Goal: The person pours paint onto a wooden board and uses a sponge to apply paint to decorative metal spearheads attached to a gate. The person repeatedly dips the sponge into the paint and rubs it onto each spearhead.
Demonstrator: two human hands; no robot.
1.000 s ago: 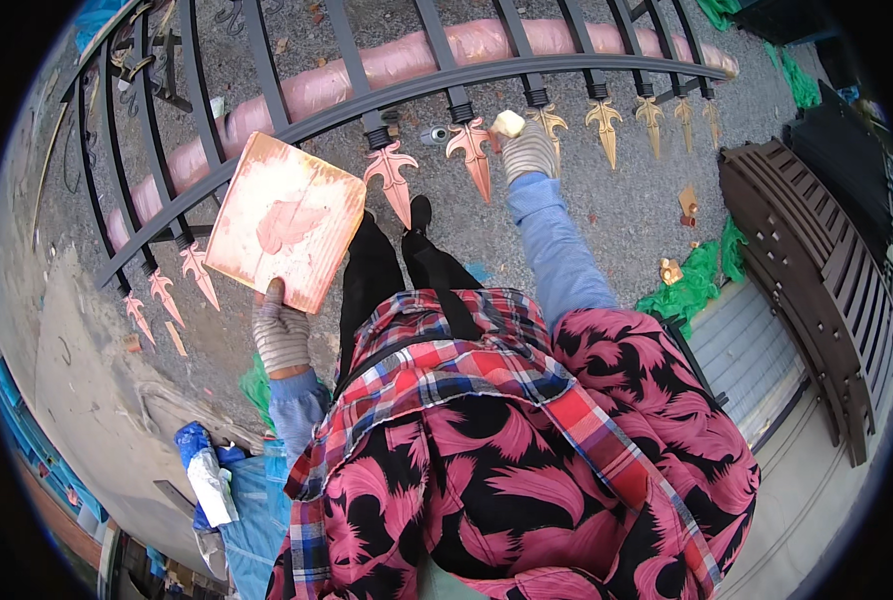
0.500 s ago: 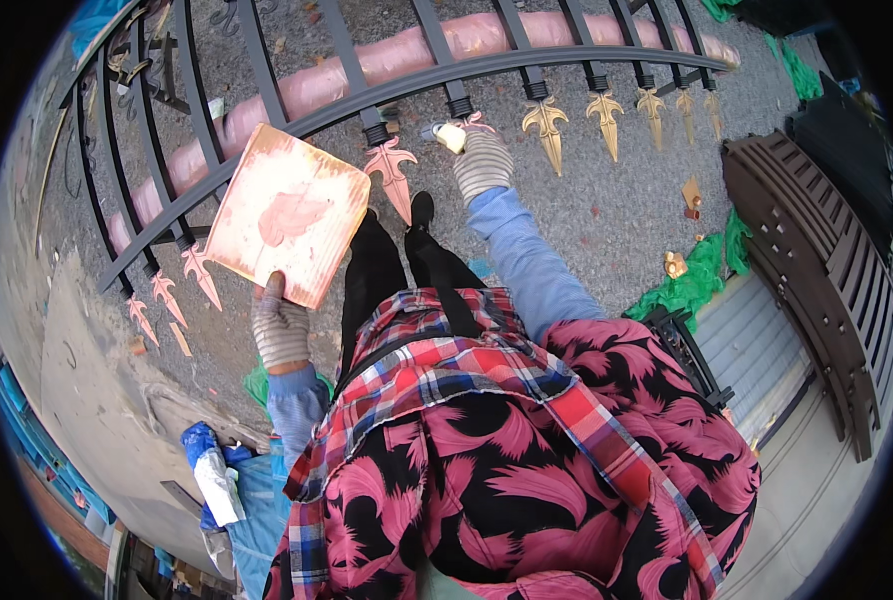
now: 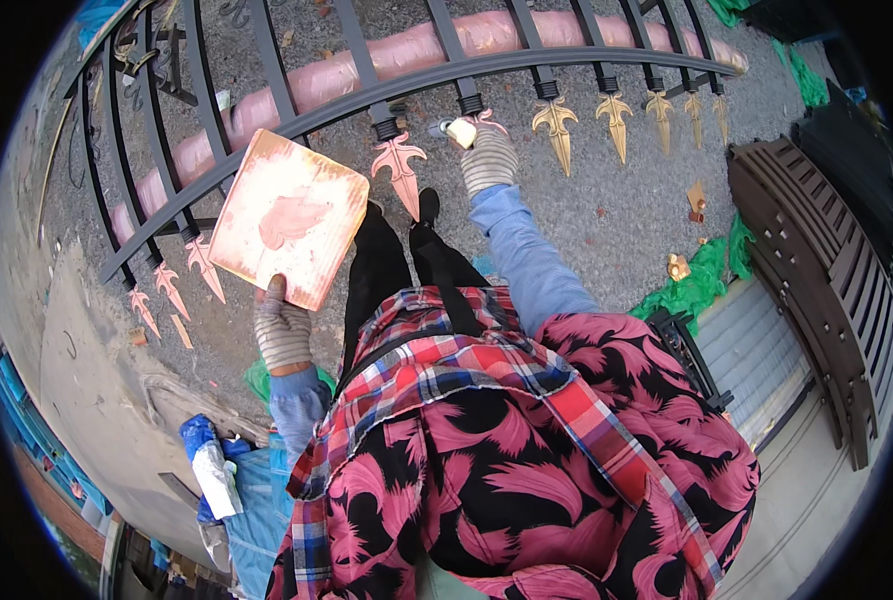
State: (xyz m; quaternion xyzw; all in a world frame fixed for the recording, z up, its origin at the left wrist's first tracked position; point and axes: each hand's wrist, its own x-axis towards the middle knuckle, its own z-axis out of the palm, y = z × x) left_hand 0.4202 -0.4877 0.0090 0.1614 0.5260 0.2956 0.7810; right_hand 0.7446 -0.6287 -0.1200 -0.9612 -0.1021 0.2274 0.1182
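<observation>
My left hand (image 3: 284, 325), in a striped glove with bare fingertips, grips the near corner of a squarish board (image 3: 317, 240) smeared with pinkish paint, the thumb on top. My right hand (image 3: 491, 160), gloved the same way, is closed at a small cream-coloured block (image 3: 461, 132), whose kind I cannot make out. It covers most of a pinkish spearhead finial (image 3: 486, 118) on a dark metal fence panel (image 3: 422, 78). To its left is another pinkish finial (image 3: 400, 170); to its right, a gold one (image 3: 557, 130).
A long pink-wrapped roll (image 3: 407, 52) lies under the fence bars. More pinkish finials (image 3: 203, 262) are at the left, gold ones (image 3: 615, 122) at the right. Green netting (image 3: 697, 285) and a brown slatted metal panel (image 3: 807, 270) lie at the right; a blue sheet (image 3: 257, 510) lies lower left.
The fence and finials sit slightly farther right in the picture. My right hand has shifted slightly right and stays at the same finial; my left hand still holds the board.
</observation>
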